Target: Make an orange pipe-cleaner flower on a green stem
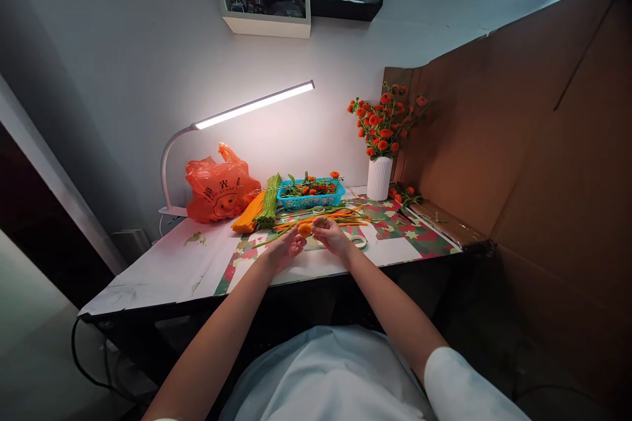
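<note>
Between my hands, just above the near part of the table, is a small round orange flower head [305, 229], fuzzy like pipe cleaner. My left hand [285, 251] has its fingers closed on the flower head's left side. From the right, the pinched fingertips of my right hand [332, 237] meet its edge. Loose orange and green pipe cleaners [345, 216] lie just beyond my hands. A roll of white tape [358, 242] lies to the right of my right hand. Bundles of orange pipe cleaners [248, 214] and green pipe cleaners [269, 202] rest farther back on the left.
A blue basket [311, 201] of orange flowers stands at the back. Right of it is a white ribbed vase [379, 179] full of orange flowers. An orange plastic bag [222, 191] sits under a lit lamp [257, 105]. A cardboard wall [494, 118] borders the right side.
</note>
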`<state>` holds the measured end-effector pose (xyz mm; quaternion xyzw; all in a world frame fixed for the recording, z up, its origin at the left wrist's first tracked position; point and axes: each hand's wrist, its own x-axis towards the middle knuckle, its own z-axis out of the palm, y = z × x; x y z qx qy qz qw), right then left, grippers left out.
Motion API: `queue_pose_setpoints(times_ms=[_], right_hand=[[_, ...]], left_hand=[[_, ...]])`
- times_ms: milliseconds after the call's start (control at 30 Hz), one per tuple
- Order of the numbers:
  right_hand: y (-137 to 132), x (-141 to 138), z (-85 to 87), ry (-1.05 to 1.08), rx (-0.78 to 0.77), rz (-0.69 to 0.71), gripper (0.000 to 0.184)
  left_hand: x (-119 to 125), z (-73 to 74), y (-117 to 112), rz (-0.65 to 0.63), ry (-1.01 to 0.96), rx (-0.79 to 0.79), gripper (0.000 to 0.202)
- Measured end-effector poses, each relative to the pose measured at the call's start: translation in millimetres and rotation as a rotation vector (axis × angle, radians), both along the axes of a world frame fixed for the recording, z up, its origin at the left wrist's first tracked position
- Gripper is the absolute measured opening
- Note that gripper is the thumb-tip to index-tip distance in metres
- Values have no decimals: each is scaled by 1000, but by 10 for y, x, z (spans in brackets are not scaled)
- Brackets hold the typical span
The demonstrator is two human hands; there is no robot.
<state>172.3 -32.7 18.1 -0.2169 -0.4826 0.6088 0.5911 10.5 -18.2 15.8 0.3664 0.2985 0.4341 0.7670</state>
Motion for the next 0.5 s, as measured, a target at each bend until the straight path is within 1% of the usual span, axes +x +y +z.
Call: queue_pose_setpoints(times_ms=[67, 100, 133, 200, 267, 367, 433, 500], right_hand=[[10, -26, -11, -62, 108, -239, 37], [7, -36, -14, -124, 161, -338, 34], [-1, -44, -16, -200, 210, -412, 31], [-28, -53, -17, -349, 296, -496, 27], [-51, -55, -16, -429, 354, -515, 25], [-56, -48, -25, -435, 365, -475, 28], [-42, -37, -40, -438, 360, -442, 29], [-24, -23, -54, -469, 376, -450, 28]], left_hand=[[21, 7, 8, 102, 82, -23, 18], [32, 8, 10, 151, 111, -5, 20], [42, 6, 8, 188, 129, 38, 21], [55, -5, -2, 214, 145, 171, 26], [58, -23, -17, 200, 186, 279, 34], [57, -44, -36, 167, 311, 323, 44], [63, -49, -44, 145, 347, 376, 44], [74, -50, -47, 116, 334, 443, 41]])
